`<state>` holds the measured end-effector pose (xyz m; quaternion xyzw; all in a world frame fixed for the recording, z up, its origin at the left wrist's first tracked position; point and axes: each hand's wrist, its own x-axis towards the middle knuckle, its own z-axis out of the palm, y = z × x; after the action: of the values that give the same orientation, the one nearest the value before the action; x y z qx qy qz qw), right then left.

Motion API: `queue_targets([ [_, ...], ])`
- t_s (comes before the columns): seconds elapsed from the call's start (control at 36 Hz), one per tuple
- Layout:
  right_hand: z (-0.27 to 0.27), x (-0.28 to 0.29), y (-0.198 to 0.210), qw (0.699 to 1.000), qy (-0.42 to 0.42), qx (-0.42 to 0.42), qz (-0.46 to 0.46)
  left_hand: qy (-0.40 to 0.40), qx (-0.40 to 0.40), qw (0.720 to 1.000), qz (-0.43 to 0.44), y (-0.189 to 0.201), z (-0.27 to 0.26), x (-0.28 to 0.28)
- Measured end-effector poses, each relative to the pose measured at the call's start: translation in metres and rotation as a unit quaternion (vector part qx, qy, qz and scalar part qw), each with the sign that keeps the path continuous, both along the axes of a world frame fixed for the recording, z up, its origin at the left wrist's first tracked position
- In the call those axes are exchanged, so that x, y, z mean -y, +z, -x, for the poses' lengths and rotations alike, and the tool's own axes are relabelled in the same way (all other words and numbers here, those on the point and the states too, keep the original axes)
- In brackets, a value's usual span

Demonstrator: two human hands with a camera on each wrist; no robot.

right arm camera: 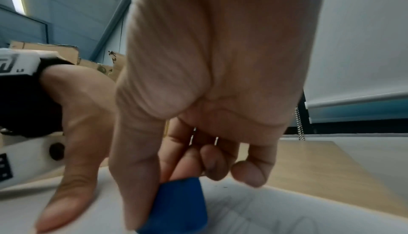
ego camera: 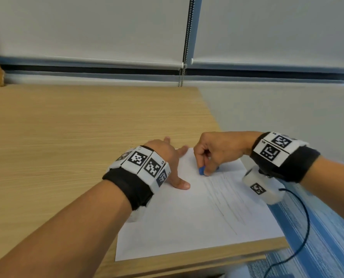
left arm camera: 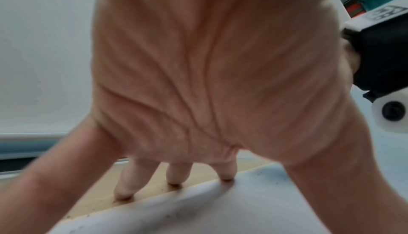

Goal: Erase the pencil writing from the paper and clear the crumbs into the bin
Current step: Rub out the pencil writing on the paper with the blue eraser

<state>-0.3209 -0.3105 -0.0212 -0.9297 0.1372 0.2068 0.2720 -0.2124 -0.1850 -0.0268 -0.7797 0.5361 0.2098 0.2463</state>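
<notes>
A light wooden surface (ego camera: 66, 137) carries one white paper (ego camera: 187, 221). The paper lies flat near the surface's right front corner.

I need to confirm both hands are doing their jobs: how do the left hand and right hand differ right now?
The left hand is spread, fingers straight, pressing the paper near its far left corner; the right hand is curled. The left hand holds nothing; the right hand pinches a blue eraser against the paper. The left hand lies partly on the wooden desk; the right works over the pencil lines. Both wear marker wristbands.
</notes>
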Motion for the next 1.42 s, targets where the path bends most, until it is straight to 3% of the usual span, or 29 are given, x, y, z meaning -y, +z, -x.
queue_targets([
  [0.11,-0.003,0.007,-0.005,0.993,-0.049,0.098,0.032,-0.007,0.006,1.000,0.013,-0.001,0.001,0.000],
  [0.17,0.000,0.005,-0.007,0.994,-0.052,0.095,0.011,-0.003,0.004,1.000,0.007,-0.001,0.001,0.000],
  [0.28,0.005,-0.006,-0.001,1.000,0.002,0.004,-0.015,-0.010,0.005,1.000,0.014,-0.001,0.000,-0.001],
  [0.42,-0.004,-0.001,-0.003,0.991,-0.061,0.108,0.040,-0.016,0.013,1.000,0.015,-0.003,0.000,-0.001],
  [0.47,-0.001,-0.003,-0.004,0.995,-0.056,0.087,0.010,-0.013,0.012,1.000,0.012,-0.002,0.001,0.000],
  [0.58,0.004,-0.010,0.004,0.999,0.002,-0.035,-0.030,-0.005,0.007,1.000,0.004,-0.001,0.001,0.000],
  [0.75,0.000,0.001,-0.001,0.994,-0.076,0.083,-0.007,-0.010,0.010,1.000,0.010,-0.001,0.001,0.000],
  [0.89,0.011,-0.007,0.002,0.998,-0.007,-0.025,-0.050,-0.011,0.011,1.000,0.007,-0.001,0.001,0.000],
  [1.03,0.007,0.011,-0.001,0.991,-0.093,0.091,0.018,-0.004,0.004,1.000,0.005,-0.002,-0.001,0.001],
  [1.19,0.013,0.000,0.002,0.999,-0.019,-0.025,-0.033,0.000,0.004,1.000,0.005,-0.003,-0.001,0.001],
  [1.33,0.008,0.012,-0.006,0.988,-0.104,0.114,0.027,0.000,0.004,1.000,0.011,-0.004,-0.001,0.000],
  [1.42,0.016,0.009,-0.009,0.993,-0.082,0.088,0.003,0.000,0.006,1.000,0.009,-0.003,-0.001,0.000],
])
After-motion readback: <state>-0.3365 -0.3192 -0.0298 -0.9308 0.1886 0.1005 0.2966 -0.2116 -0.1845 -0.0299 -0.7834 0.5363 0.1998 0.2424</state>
